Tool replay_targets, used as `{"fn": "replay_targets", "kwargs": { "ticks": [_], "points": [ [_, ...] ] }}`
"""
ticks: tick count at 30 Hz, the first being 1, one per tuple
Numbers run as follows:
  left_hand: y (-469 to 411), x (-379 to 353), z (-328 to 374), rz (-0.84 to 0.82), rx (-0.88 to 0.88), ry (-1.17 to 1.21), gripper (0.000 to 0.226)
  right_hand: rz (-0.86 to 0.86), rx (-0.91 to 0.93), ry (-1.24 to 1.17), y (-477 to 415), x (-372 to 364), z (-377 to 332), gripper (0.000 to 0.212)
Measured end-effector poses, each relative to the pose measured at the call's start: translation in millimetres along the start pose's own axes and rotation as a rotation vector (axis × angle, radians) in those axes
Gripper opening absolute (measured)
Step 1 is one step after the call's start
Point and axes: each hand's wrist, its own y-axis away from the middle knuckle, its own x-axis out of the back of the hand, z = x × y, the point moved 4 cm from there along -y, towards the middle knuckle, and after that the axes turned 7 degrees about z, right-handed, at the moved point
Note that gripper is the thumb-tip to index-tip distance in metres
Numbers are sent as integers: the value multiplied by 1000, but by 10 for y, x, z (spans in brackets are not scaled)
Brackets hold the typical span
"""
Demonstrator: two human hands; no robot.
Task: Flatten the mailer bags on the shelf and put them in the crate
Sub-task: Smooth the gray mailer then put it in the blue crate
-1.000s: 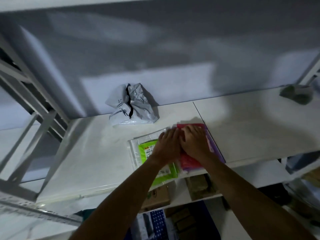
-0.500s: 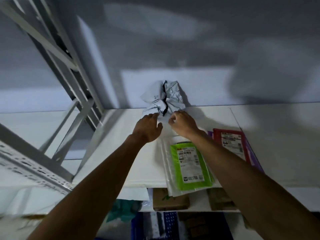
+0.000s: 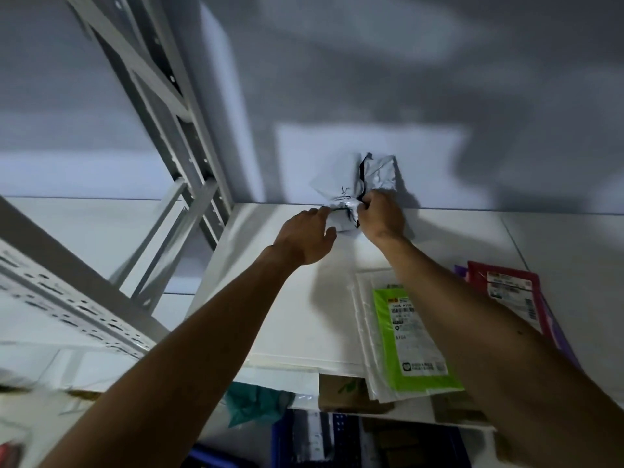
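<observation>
Whereas both hovered before, right hand grips crumpled mailer; left hand seemingly pinches edge.

A crumpled grey mailer bag sits bunched at the shelf back, upper centre; green mailer bag and red mailer bag lie flat, lower right.
</observation>
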Motion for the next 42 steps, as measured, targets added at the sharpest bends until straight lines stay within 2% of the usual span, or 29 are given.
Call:
{"fn": "replay_targets", "kwargs": {
  "ticks": [3,6,12,17,19,20,21,22,23,25,27,28,30,32,34,37,39,42],
  "points": [
    [11,-11,4,-25,50,17,52,14,79,-3,34,25,-11,18],
    [39,23,65,16,122,74,48,9,89,-50,127,55,-50,14],
    [124,-7,-140,5,424,283,52,-85,119,-169,626,101,-239,9],
    [606,0,-530,145,827,664,68,-126,151,-240,1148,86,-403,4],
    [794,-147,-786,216,920,837,77,-151,160,-293,1339,76,-444,4],
    [885,-193,-863,246,953,963,69,-170,161,-318,1423,74,-458,4],
    [991,-151,-880,284,965,1042,50,-185,170,-342,1511,83,-487,4],
    [1081,-53,-853,325,956,1083,31,-201,176,-360,1569,89,-507,5],
    [1158,37,-840,374,944,1089,27,-229,179,-373,1625,98,-522,6],
    [1209,152,-867,436,860,1072,35,-326,183,-360,1675,103,-531,9],
    [1257,292,-866,461,732,1083,33,-420,167,-351,1706,121,-519,10],
    [1265,365,-865,469,676,1086,32,-417,143,-344,1707,165,-513,8],
    [1227,513,-839,479,595,1081,35,-307,54,-329,1622,253,-458,8],
    [1190,672,-807,493,535,1017,35,-218,-83,-335,1486,313,-395,35],
    [1141,785,-820,501,507,972,30,-182,-136,-369,1322,346,-384,63],
    [1116,980,-714,502,477,932,34,-171,-184,-450,1146,444,-432,80],
    [1133,1183,-615,518,443,900,32,-168,-207,-491,1064,583,-511,78],
    [1116,1379,-613,560,415,905,29,-210,-161,-595,960,706,-583,42]
  ]
}}
